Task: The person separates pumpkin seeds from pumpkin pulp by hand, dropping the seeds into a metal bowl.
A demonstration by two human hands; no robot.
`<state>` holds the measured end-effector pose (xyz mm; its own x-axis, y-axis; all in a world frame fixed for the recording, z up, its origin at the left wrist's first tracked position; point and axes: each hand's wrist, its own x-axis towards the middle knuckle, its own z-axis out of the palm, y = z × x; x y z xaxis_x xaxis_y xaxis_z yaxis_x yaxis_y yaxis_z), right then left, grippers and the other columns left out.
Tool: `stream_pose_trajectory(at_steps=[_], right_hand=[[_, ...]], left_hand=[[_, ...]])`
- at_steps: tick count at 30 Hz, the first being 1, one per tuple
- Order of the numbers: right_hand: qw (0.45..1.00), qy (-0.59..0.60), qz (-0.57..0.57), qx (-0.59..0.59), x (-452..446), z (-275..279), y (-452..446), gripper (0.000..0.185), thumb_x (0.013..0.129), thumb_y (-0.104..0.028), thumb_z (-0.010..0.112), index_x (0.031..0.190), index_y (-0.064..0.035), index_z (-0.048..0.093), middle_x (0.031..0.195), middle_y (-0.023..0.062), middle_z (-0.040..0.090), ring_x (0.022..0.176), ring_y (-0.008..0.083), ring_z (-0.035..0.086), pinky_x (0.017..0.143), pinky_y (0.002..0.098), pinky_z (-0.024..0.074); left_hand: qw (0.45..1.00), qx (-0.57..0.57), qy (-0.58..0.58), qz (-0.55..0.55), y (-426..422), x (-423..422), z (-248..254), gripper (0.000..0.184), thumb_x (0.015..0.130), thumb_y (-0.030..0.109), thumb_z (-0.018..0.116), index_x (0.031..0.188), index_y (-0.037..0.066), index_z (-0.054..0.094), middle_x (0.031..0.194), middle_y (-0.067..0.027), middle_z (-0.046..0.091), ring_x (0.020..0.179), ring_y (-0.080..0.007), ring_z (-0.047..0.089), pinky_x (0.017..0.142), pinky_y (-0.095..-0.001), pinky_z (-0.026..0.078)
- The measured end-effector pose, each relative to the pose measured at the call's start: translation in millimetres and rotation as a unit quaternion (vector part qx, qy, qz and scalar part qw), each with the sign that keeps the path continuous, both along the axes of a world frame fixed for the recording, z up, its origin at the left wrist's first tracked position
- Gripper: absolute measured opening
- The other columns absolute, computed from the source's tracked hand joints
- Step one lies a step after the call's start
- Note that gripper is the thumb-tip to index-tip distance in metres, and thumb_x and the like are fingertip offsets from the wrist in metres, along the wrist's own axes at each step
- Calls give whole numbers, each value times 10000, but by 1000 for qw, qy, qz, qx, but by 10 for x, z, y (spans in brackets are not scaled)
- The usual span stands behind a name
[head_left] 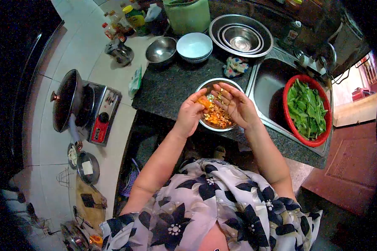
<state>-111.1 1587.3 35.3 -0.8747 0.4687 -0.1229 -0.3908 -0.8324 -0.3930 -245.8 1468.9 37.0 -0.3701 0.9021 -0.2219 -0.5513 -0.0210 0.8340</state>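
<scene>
My left hand point(190, 113) is closed, pinching a soft orange clump of pumpkin pulp point(204, 101) between thumb and fingers. Beside it, my right hand point(242, 109) is turned palm up with its fingers stretched out, and a few pale seeds cling to the fingers. Both hands hover over a steel bowl point(214, 128) near the counter's front edge. Pumpkin seeds with orange pulp point(218, 116) lie inside the bowl; the hands cover part of its rim.
Right of the bowl is a sink point(269, 81), with a red basket point(286, 109) of leafy greens point(306, 111) over its end. Nested steel basins point(267, 39), white bowls point(194, 45) and a cloth point(235, 67) stand behind. A portable stove point(106, 109) and wok point(67, 102) are at left.
</scene>
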Motion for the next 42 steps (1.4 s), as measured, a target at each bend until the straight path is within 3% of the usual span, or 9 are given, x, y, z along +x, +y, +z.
stream_pose_trajectory(at_steps=[5,8,13,16,17,18,26,30,42], right_hand=[[998,-3,14,60,-12,47,-47,376,893,-201,365,1184,23,445,1204,154,486,1134,243,454,951,344,363],[828,-257,53,496,-54,-316,0,284,827,-91,476,1078,27,538,1101,119,560,1030,204,520,919,293,380],[872,-244,-57,422,-81,-228,-37,267,818,-72,455,1048,9,565,1014,101,595,960,191,553,858,275,416],[761,-355,-19,543,-15,-42,-110,267,828,-110,434,1020,11,577,947,109,614,880,198,582,786,285,447],[516,-404,18,755,0,-302,-19,260,831,-134,422,970,1,594,876,119,623,802,193,593,725,297,459],[691,-387,-22,610,-12,-279,-102,235,828,-163,443,933,-32,607,878,136,624,802,207,598,711,312,463],[784,-276,-97,547,-20,-77,-113,167,753,-105,631,899,-29,602,903,114,612,829,231,593,742,303,464],[696,-272,-102,657,1,-40,-146,204,745,-145,655,911,-37,603,883,102,612,815,212,591,740,292,464],[864,-273,-53,420,8,-161,-102,170,814,-110,568,938,1,602,867,52,621,783,133,570,723,254,459]], left_hand=[[1000,0,5,13,-74,4,16,510,733,-52,420,1236,27,395,984,-78,536,867,-162,546,733,-269,483],[1000,4,16,19,-101,6,-57,518,746,-73,416,1249,39,366,1006,-95,534,886,-181,554,744,-281,491],[1000,-7,12,26,-118,60,60,491,796,-63,427,1262,65,340,1079,-131,522,946,-222,559,813,-303,488],[999,-6,22,26,-103,61,24,484,802,-57,435,1260,70,344,1068,-131,527,927,-224,568,807,-308,494],[999,-14,18,29,-101,77,29,473,804,-51,443,1253,67,350,1066,-130,528,922,-223,570,806,-311,495],[999,-22,15,34,-93,84,61,463,807,-45,452,1246,64,356,1065,-129,530,918,-222,571,806,-314,497],[998,-21,47,38,-43,76,-129,423,797,18,559,1188,28,397,1017,-114,555,900,-202,571,780,-305,499],[998,-18,45,42,-18,112,-106,431,782,0,572,1181,26,411,1008,-105,557,906,-197,567,794,-294,488],[994,-3,89,64,66,212,-53,447,716,-63,604,1128,15,451,992,-95,561,889,-178,569,799,-285,484]])
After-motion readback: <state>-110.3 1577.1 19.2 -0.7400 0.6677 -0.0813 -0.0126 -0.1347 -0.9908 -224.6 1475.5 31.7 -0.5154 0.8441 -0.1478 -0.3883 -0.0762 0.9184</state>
